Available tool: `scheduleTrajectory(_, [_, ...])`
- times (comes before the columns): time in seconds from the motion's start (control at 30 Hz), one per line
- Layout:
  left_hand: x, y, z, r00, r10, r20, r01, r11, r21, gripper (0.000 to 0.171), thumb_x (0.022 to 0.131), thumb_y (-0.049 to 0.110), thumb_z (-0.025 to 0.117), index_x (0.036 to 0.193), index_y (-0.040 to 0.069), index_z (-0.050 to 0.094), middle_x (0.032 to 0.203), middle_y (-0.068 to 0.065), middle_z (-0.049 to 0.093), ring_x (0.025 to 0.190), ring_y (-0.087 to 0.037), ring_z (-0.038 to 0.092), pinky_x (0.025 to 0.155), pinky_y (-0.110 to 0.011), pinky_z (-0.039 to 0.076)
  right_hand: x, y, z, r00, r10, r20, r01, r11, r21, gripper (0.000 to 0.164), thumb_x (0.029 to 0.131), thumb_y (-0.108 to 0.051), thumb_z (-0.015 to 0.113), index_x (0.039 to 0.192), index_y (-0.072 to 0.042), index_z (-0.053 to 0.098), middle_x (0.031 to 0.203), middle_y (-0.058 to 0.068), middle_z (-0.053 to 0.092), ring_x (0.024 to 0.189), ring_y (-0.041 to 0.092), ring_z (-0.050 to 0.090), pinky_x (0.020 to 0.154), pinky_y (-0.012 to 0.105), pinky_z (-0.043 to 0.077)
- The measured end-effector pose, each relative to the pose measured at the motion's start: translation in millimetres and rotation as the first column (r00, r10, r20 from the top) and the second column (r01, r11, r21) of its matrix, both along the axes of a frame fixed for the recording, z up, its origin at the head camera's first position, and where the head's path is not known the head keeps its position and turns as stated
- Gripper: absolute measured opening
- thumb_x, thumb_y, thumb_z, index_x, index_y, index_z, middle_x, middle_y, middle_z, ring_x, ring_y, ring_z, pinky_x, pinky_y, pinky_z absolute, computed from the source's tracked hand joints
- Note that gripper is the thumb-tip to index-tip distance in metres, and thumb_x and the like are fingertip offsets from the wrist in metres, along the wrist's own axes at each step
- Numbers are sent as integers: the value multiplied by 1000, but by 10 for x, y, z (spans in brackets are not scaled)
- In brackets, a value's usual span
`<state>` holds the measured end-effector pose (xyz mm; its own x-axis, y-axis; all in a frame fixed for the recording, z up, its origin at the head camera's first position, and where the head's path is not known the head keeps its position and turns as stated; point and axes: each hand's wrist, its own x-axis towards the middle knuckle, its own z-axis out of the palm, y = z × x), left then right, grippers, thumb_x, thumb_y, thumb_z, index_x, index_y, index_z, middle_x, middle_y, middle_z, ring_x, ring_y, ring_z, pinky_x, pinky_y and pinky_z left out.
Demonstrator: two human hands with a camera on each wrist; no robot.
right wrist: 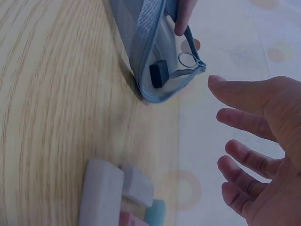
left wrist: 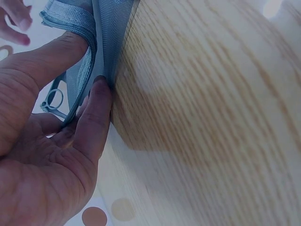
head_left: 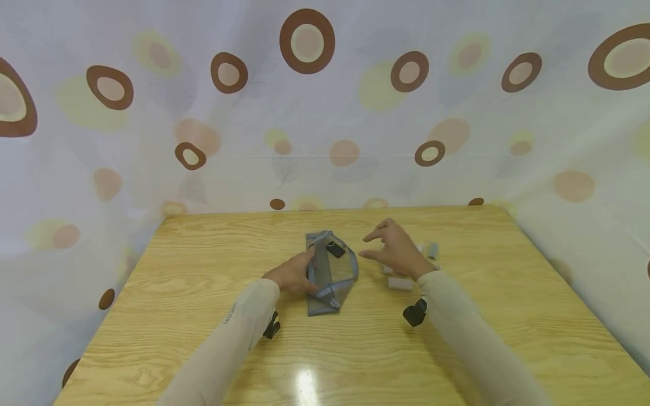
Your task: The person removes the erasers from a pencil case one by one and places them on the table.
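A grey-blue mesh zipper pouch (head_left: 320, 307) lies on the table with its mouth spread wide. My left hand (head_left: 293, 273) grips its near-left side, thumb at the zipper edge (left wrist: 87, 28) and fingers behind the mesh. Inside the mouth sits a small black block (right wrist: 159, 74), close to the zipper's ring pull (right wrist: 186, 60). My right hand (head_left: 396, 248) hovers right of the pouch, thumb and fingers apart, holding nothing. Below it are eraser-like blocks: a long white one (right wrist: 101, 195), a shorter whitish one (right wrist: 137, 184), a pink one (right wrist: 129, 219) and a teal one (right wrist: 155, 213).
The wooden table (head_left: 203, 248) reaches back to a white curtain (head_left: 325, 113) printed with brown rings and pale dots. Dark wrist cameras sit under both sleeves, one by the left wrist (head_left: 272, 326) and one by the right (head_left: 415, 313).
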<state>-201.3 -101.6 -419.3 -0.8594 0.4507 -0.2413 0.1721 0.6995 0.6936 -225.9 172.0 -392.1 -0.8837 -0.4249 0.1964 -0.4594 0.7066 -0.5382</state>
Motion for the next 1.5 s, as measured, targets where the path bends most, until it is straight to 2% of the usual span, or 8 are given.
scheduleTrajectory(0.23, [-6, -11, -6, 1000, 18, 21, -19, 999, 27, 112, 83, 6, 83, 161, -3, 3, 159, -28, 29, 144, -41, 34, 119, -49, 29, -51, -208, -71, 999, -18, 30, 18, 1000, 3, 35, 87, -21, 82, 113, 2, 76, 121, 22, 52, 108, 43, 56, 93, 54, 51])
scheduleTrajectory(0.43, [1, 6, -5, 1000, 21, 23, -21, 1000, 15, 111, 84, 6, 83, 161, -2, 3, 159, -27, 29, 144, -40, 35, 119, -49, 29, -129, -337, -178, 1000, -7, -30, 8, 999, 42, 33, 84, -23, 85, 106, 1, 78, 113, 19, 62, 109, 36, 56, 94, 52, 50])
scheduleTrajectory(0.6, [-19, 49, 20, 1000, 5, 17, -5, 1000, 13, 111, 84, 9, 83, 161, -1, 3, 158, -27, 31, 142, -39, 38, 119, -48, 30, -173, -398, -232, 996, -55, -70, 61, 994, 90, 32, 79, -25, 89, 99, -1, 80, 105, 17, 64, 101, 34, 58, 91, 51, 52])
scheduleTrajectory(0.8, [-24, 36, 8, 1000, 12, 2, -12, 1000, -2, 110, 84, 9, 83, 161, 0, 5, 155, -26, 35, 137, -38, 43, 116, -49, 34, -178, -499, -256, 992, -97, -80, 104, 991, 83, 30, 78, -24, 90, 97, -2, 81, 106, 15, 65, 96, 31, 60, 87, 49, 53])
scheduleTrajectory(1.0, [-23, 30, -23, 1000, 2, 0, -2, 1000, 16, 109, 84, 8, 83, 161, -2, 7, 156, -26, 34, 140, -39, 40, 117, -50, 32, -126, -537, -266, 992, -99, -82, 106, 990, 89, 31, 77, -23, 90, 97, -2, 80, 108, 16, 62, 94, 32, 60, 87, 49, 53])
scheduleTrajectory(1.1, [-40, -1, -7, 1000, 9, -8, -9, 1000, 20, 110, 82, 7, 84, 161, -3, 8, 157, -27, 33, 142, -39, 38, 118, -49, 30, -151, -584, -259, 992, -99, -83, 107, 991, 87, 32, 75, -23, 91, 97, -1, 80, 107, 16, 63, 93, 31, 60, 88, 48, 53])
scheduleTrajectory(1.23, [-48, -19, 9, 1000, 17, -11, -17, 999, 29, 111, 80, 6, 85, 160, -4, 9, 155, -27, 35, 138, -39, 42, 117, -50, 32, -175, -625, -258, 990, -118, -72, 123, 990, 70, 32, 74, -22, 92, 95, -1, 80, 104, 16, 63, 90, 30, 60, 87, 47, 53])
scheduleTrajectory(1.5, [1, 34, -53, 1000, 11, -26, -10, 999, 30, 111, 78, 6, 87, 160, -4, 14, 152, -24, 41, 135, -36, 46, 115, -48, 36, -146, -610, -332, 987, -153, -58, 158, 983, 92, 31, 74, -23, 92, 95, -3, 81, 99, 13, 62, 83, 25, 56, 79, 44, 52])
